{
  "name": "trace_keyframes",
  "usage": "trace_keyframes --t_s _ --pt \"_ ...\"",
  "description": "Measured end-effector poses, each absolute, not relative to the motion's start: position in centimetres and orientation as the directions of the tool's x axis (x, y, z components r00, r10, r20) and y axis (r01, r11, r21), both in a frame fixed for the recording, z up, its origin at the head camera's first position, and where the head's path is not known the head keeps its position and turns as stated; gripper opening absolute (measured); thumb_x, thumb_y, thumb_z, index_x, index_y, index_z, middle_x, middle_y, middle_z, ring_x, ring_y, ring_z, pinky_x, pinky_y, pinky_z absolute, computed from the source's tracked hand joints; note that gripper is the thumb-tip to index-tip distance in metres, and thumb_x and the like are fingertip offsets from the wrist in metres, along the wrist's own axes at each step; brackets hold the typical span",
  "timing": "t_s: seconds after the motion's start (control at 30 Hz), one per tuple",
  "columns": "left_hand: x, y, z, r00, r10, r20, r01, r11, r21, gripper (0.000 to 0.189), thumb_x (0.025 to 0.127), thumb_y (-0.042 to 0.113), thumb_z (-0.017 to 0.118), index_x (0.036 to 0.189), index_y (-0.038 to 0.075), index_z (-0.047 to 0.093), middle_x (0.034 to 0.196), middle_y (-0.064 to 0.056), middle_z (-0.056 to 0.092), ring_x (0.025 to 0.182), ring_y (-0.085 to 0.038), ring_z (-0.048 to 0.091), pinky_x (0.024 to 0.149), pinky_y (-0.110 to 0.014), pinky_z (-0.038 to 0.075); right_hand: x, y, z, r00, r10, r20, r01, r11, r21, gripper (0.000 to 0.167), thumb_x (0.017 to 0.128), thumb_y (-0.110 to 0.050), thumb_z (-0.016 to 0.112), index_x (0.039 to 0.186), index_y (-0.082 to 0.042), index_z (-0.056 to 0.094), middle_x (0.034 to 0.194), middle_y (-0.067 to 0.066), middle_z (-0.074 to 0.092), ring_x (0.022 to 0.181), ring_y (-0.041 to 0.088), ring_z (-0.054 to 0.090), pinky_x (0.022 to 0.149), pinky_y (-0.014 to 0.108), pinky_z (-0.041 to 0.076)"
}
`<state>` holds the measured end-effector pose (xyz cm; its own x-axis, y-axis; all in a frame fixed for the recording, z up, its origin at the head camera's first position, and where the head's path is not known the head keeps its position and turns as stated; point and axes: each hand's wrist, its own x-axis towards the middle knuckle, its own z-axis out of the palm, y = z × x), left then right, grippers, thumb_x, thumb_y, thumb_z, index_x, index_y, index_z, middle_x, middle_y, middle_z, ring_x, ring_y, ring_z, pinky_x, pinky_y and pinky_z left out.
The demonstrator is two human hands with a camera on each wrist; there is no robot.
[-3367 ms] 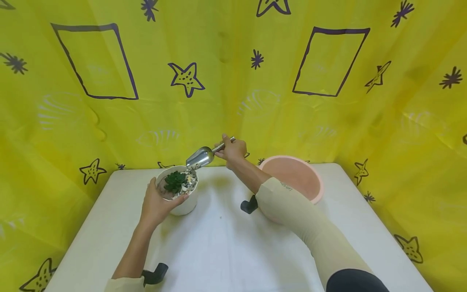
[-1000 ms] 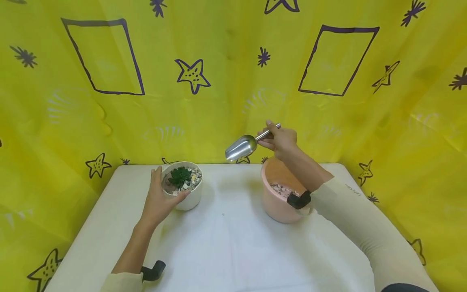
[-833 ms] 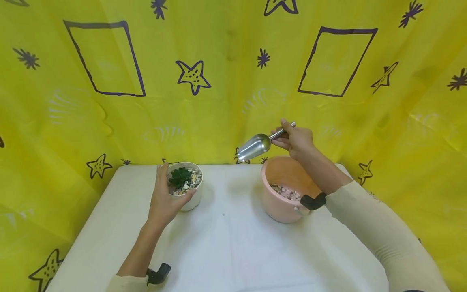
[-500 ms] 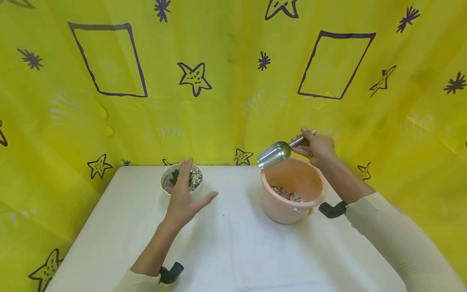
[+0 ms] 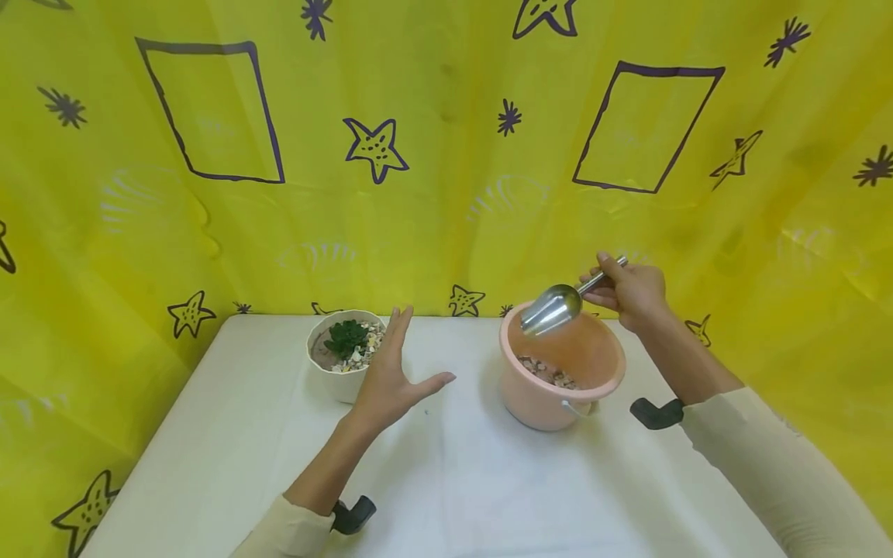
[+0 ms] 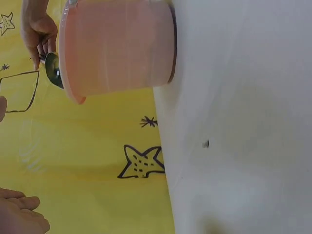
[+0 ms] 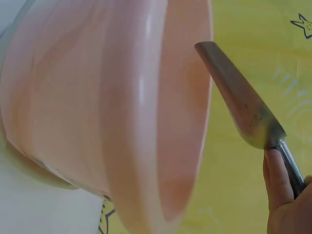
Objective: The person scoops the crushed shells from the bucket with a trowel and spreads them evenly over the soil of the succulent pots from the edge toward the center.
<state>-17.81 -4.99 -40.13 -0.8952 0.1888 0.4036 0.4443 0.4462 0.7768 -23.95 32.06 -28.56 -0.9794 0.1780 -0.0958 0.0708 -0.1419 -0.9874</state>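
My right hand [image 5: 636,293] grips the handle of a shiny metal scoop [image 5: 558,307], its bowl over the mouth of a pink bucket [image 5: 537,403]. Pebbles [image 5: 547,372] lie at the bottom of that bucket. In the right wrist view the scoop [image 7: 243,100] slants across the bucket's rim [image 7: 146,117], fingers round its handle. My left hand [image 5: 387,384] hovers with fingers and thumb spread, holding nothing, just right of a white pot [image 5: 342,384]. A green succulent [image 5: 345,339] and pale pebbles fill the pot, partly hidden behind the fingers.
Both vessels stand toward the back of a white-covered table [image 5: 474,496]. Directly behind it hangs a yellow curtain [image 5: 432,225] with star drawings. A small dark speck [image 6: 205,144] lies on the cloth between them.
My right hand has carried the scoop from over the white pot rightward to above the bucket. My left hand has let go of the pot and moved right.
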Motion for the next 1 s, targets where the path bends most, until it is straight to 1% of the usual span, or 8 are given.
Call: trace_keyframes --t_s 0.13,0.2,0.27,0.37,0.47,0.57,0.8,1.0 --pt "-18.0 -3.9 -40.1 -0.911 0.201 0.360 0.412 0.451 0.791 0.112 0.083 0.038 0.091 0.167 0.007 0.024 0.174 -0.014 0.017 0.160 -0.032 0.014 0.121 -0.062 0.026 -24.3 31.7 -29.4 -0.978 0.206 -0.020 0.008 -0.059 -0.998 0.034 0.105 -0.025 0.066 0.091 0.006 0.069 0.075 0.007 0.075 0.068 0.017 0.077 0.066 0.030 0.063" --pt "-18.2 -3.4 -40.2 -0.920 0.200 0.337 0.392 0.458 0.798 0.111 0.084 0.039 0.091 0.167 0.008 0.025 0.174 -0.013 0.017 0.160 -0.031 0.014 0.122 -0.060 0.027 -24.5 31.3 -29.9 -0.976 0.215 0.044 -0.035 0.042 -0.998 0.038 0.106 -0.026 0.065 0.099 0.011 0.069 0.076 0.004 0.075 0.069 0.013 0.077 0.067 0.029 0.063" --pt "-18.5 -2.9 -40.2 -0.925 0.204 0.319 0.379 0.462 0.802 0.110 0.085 0.039 0.090 0.167 0.008 0.025 0.174 -0.013 0.017 0.160 -0.031 0.014 0.122 -0.059 0.027 -24.7 30.9 -30.5 -0.968 0.222 0.120 -0.081 0.179 -0.981 0.046 0.107 -0.029 0.064 0.107 0.017 0.067 0.079 0.004 0.076 0.069 0.010 0.076 0.068 0.028 0.062" --pt "-18.9 -2.2 -40.3 -0.934 0.213 0.287 0.355 0.471 0.807 0.109 0.086 0.041 0.089 0.168 0.009 0.024 0.174 -0.011 0.017 0.160 -0.029 0.014 0.123 -0.056 0.027 -25.0 30.4 -31.4 -0.948 0.224 0.225 -0.135 0.358 -0.924 0.053 0.107 -0.032 0.063 0.112 0.020 0.067 0.087 0.014 0.077 0.069 0.007 0.075 0.067 0.029 0.063" --pt "-19.3 -1.1 -40.3 -0.936 0.231 0.267 0.348 0.478 0.807 0.108 0.086 0.041 0.088 0.167 0.009 0.024 0.174 -0.013 0.017 0.159 -0.032 0.015 0.123 -0.057 0.027 -25.2 30.1 -32.4 -0.932 0.222 0.286 -0.159 0.460 -0.874 0.052 0.106 -0.033 0.066 0.107 0.019 0.071 0.093 0.024 0.076 0.066 0.006 0.073 0.065 0.029 0.063" --pt "-19.5 0.1 -40.5 -0.938 0.252 0.238 0.335 0.485 0.808 0.108 0.087 0.042 0.088 0.168 0.010 0.024 0.174 -0.013 0.016 0.159 -0.033 0.016 0.122 -0.057 0.028 -25.2 30.0 -33.3 -0.936 0.199 0.292 -0.157 0.506 -0.848 0.049 0.105 -0.032 0.068 0.102 0.016 0.073 0.090 0.024 0.075 0.066 0.009 0.074 0.066 0.028 0.063" --pt "-19.9 3.3 -41.2 -0.936 0.303 0.178 0.311 0.480 0.820 0.112 0.087 0.046 0.086 0.168 0.008 0.019 0.174 -0.012 0.016 0.159 -0.032 0.015 0.121 -0.058 0.029 -25.3 29.6 -35.3 -0.957 0.081 0.278 -0.173 0.610 -0.773 0.039 0.104 -0.026 0.070 0.087 0.008 0.075 0.077 0.019 0.073 0.072 0.025 0.073 0.067 0.023 0.061" --pt "-20.3 4.9 -41.8 -0.933 0.329 0.147 0.295 0.462 0.836 0.117 0.085 0.046 0.087 0.169 0.008 0.014 0.175 -0.012 0.015 0.160 -0.030 0.013 0.122 -0.058 0.027 -25.6 28.9 -36.3 -0.964 0.019 0.265 -0.187 0.663 -0.725 0.027 0.102 -0.017 0.072 0.090 0.007 0.076 0.077 0.016 0.073 0.073 0.026 0.070 0.065 0.020 0.059"
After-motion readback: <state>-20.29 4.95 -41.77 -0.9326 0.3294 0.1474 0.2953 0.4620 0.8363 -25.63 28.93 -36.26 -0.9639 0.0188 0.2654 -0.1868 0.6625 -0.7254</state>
